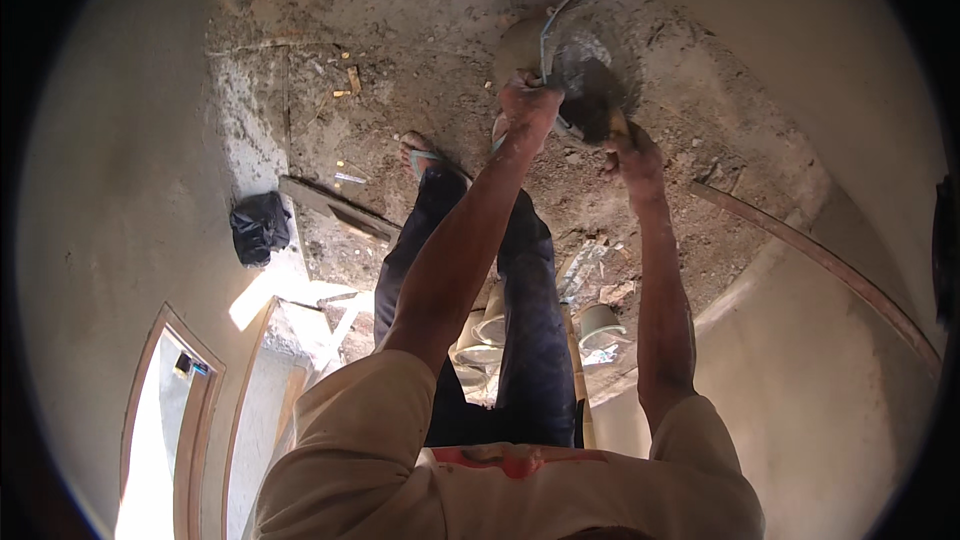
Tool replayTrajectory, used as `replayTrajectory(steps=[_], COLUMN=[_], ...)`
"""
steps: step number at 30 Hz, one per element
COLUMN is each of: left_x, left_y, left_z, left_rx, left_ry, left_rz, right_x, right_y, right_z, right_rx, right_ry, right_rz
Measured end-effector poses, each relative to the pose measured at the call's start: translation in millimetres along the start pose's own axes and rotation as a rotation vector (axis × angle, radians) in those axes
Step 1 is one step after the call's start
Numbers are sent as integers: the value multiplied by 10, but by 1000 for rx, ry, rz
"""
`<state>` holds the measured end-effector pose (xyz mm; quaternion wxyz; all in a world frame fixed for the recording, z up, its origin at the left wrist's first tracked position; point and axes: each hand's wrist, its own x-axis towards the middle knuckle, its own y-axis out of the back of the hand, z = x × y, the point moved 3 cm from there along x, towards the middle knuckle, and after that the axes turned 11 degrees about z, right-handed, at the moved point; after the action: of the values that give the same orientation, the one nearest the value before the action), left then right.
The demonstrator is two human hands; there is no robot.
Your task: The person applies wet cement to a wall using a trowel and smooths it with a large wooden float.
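The right grip [634, 162] is closed on the light handle of a trowel-like tool [592, 118], its dark blade blurred at the mouth of a grey bucket [518, 48]. The left grip [530, 102] is closed at the bucket's near edge, on rim or handle, I cannot tell which. The bucket is on the floor just beyond the feet, apparently tipped toward the right, with wet-looking grey mix [585, 48] at its opening. To work this well, I would keep the left grip firm so the bucket cannot roll, and draw the blade close along the inner wall with the wrist loose. The floor [390, 90] is rough, strewn with crumbs and scraps. A dark bag [262, 228] and a board [340, 206] lie leftward, spare buckets [490, 325] behind the legs, a long plank [820, 258] to the right; smooth grey walls [110, 170] surround it, sunlight entering lower left.
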<state>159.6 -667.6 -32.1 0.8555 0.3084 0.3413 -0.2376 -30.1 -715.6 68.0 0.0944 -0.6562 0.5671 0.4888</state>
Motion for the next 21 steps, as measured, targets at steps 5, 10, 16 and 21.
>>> replayTrajectory(steps=[5,10,16,21], left_x=[748,1106,1237,1110], left_y=[96,800,2753,4445], left_z=[-327,-929,-2718,-4690], left_rx=[74,-107,255,510], left_ry=[72,54,44,324], left_rz=[39,-100,150,499], right_x=[-251,-1549,-2387,-2220], right_y=[-206,-352,-484,-822], right_z=[47,1010,1056,1133], right_rx=[-5,-648,-862,-1007], right_ry=[124,333,601,632], right_rz=[1,-418,-394,-437])
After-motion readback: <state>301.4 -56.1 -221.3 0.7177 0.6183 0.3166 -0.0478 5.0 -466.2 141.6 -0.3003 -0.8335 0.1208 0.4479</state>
